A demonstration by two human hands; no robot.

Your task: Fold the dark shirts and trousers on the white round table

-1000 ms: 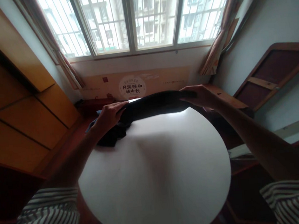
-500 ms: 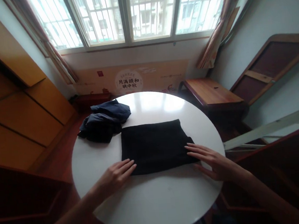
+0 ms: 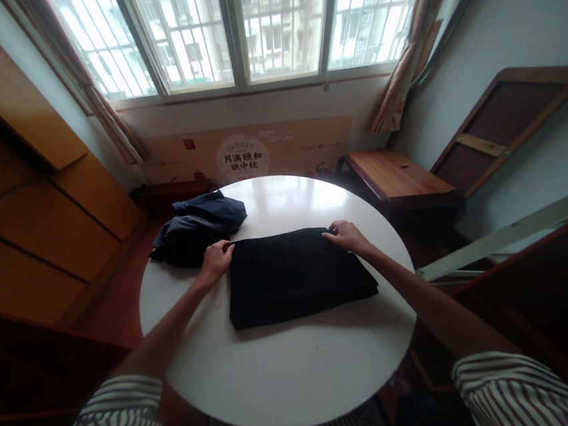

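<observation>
A folded black garment (image 3: 295, 279) lies flat on the round white table (image 3: 280, 381); its exact kind cannot be made out. My left hand (image 3: 217, 259) pinches the garment's far left corner between thumb and fingers. At the far right corner, my right hand (image 3: 345, 237) grips the cloth in the same way, fingers closed on the edge. Beside my left hand, a crumpled dark blue and black heap of clothing (image 3: 199, 224) rests at the table's back left.
Beyond the table on the right stands a low wooden table (image 3: 400, 171). A wooden cabinet (image 3: 48, 215) fills the left side. Behind are a printed banner (image 3: 298, 148) and a barred window (image 3: 277, 33). A pale metal rail (image 3: 511, 231) runs along the right.
Both hands have moved from the garment's near side to its far corners. Their fingers, flat on the cloth before, are now closed on its far edge.
</observation>
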